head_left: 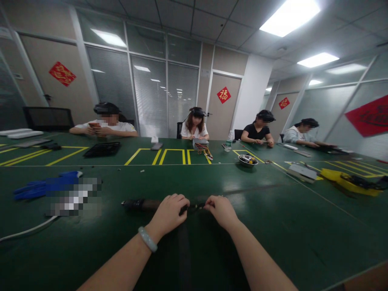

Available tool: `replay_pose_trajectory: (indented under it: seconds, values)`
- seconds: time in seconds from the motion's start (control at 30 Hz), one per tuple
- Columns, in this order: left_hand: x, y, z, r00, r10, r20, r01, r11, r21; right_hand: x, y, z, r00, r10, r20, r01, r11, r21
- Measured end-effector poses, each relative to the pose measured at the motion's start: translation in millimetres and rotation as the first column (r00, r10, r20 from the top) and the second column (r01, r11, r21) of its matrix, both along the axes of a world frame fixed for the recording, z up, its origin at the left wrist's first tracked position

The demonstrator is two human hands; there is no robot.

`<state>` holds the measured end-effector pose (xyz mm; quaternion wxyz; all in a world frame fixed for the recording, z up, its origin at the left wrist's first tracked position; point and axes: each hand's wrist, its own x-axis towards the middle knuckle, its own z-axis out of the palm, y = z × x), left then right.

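Observation:
A long dark cylindrical tool (144,205), perhaps an electric screwdriver, lies on the green table with its narrow metal tip pointing left. My left hand (170,210) is closed around its right end, and a pale bangle is on that wrist. Between my hands runs a thin dark cord-like piece (197,206) with small light spots; its exact kind is too blurred to tell. The fingertips of my right hand (222,210) pinch the right end of this piece.
Left of my hands lie a blue glove (45,186) and a pixelated item with a white cable (28,232). Farther off are a black tray (102,149), a metal bowl of parts (247,161), a water bottle (228,141) and a yellow bin (348,182). Several people sit opposite.

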<state>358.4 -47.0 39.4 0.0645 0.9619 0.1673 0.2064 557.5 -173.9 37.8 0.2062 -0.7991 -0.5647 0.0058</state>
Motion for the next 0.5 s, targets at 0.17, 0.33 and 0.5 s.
replay_pose_trajectory:
  seconds: [0.17,0.33,0.5]
  values:
    - [0.5,3.7,-2.8,1.000,-0.011,0.018,0.012,0.999,-0.033,-6.1,3.3,0.2,0.999,0.020,0.048,-0.023,0.998,0.066]
    - [4.1,4.8,-5.0,1.000,-0.021,0.020,0.022,0.999,-0.025,-20.3,9.3,-2.4,0.992,0.060,0.107,-0.069,0.994,0.083]
    - [7.8,3.9,-5.2,1.000,-0.010,-0.006,0.010,0.999,-0.035,-31.1,16.3,-2.7,0.985,0.025,0.173,-0.042,0.994,0.099]
